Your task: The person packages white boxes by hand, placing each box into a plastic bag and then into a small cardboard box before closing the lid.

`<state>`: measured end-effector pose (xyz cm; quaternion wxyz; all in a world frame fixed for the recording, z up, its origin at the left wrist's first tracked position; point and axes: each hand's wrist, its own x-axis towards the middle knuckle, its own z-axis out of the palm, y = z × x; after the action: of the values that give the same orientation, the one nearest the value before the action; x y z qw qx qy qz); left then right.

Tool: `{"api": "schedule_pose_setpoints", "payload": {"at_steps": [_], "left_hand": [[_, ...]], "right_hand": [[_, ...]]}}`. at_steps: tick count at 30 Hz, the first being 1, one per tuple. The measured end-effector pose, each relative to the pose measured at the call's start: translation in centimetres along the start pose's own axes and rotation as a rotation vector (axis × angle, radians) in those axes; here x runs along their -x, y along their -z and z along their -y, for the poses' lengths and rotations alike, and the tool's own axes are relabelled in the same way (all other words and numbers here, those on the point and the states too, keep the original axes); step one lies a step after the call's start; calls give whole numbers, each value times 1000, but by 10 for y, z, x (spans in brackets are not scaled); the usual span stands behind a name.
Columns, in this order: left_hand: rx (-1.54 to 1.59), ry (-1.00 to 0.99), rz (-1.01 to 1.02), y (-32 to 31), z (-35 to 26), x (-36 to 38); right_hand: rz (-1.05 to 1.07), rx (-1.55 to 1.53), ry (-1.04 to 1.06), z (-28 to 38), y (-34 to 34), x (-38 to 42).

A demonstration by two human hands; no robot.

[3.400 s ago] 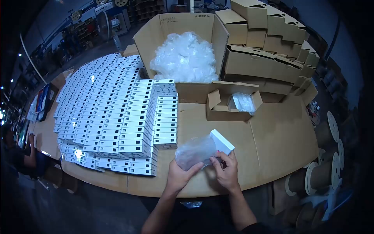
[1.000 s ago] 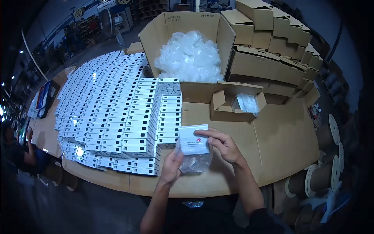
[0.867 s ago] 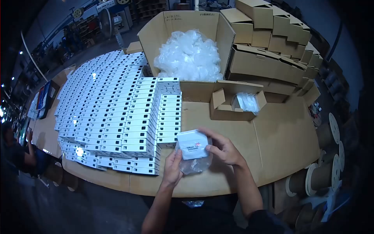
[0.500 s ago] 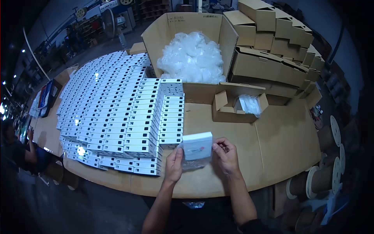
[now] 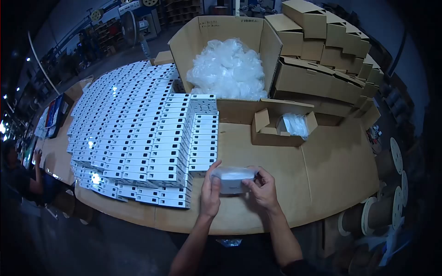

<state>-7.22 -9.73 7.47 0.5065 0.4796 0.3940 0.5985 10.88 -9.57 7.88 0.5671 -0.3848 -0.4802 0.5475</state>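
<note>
Between my two hands is a white box with clear plastic film around it, held above the front of the cardboard-covered table. My left hand grips its left side, thumb in front. At the right side, my right hand pinches it with thumb and fingers. The film shows along the top of the box. Just left of my hands stand rows of stacked white units with small dark openings.
A large carton of clear plastic bags stands at the back. In front of it is a small open carton with wrapped items. Brown boxes are piled at the back right. Another person is at the far left.
The white box has tilted, so its front now looks shorter. The plastic that hung below it now lies along its top. My right hand has closed in on the box's right side.
</note>
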Motion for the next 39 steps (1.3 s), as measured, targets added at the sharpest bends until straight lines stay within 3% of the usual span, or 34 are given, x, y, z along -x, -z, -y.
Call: {"api": "schedule_pose_setpoints", "payload": {"at_steps": [4,10,13,14,17,18,22,25,28,31,35,36,39], "left_hand": [[30,97,17,-8,4,5],[-8,170,-86,-15,-15,0],[-26,101,-114,-14,-9,-6],[-24,118,-128,-13,-10,-8],[-40,155,-152,-12,-11,-8],[-64,148,-156,-12,-11,-8],[-12,236,-162,-7,-6,-9],[-32,199,-95,-2,-3,-11],[-89,42,-68,-4,-11,-14],[-149,108,130,-1,-29,-9],[-149,142,334,8,-20,-8],[-146,229,314,8,-21,-10],[-347,132,397,6,-24,-18]], "right_hand": [[61,77,36,8,-1,-2],[-41,132,-73,10,2,-1],[-152,-52,244,21,-14,-5],[-99,-73,298,19,-11,-4],[244,374,258,29,6,-5],[209,516,233,34,2,-5],[154,444,81,39,1,-10],[153,540,112,31,8,-12],[140,596,119,33,11,-10],[159,582,160,37,17,-11],[198,789,325,52,25,-10],[213,872,334,58,27,-8],[326,1062,371,77,32,-9]]}}
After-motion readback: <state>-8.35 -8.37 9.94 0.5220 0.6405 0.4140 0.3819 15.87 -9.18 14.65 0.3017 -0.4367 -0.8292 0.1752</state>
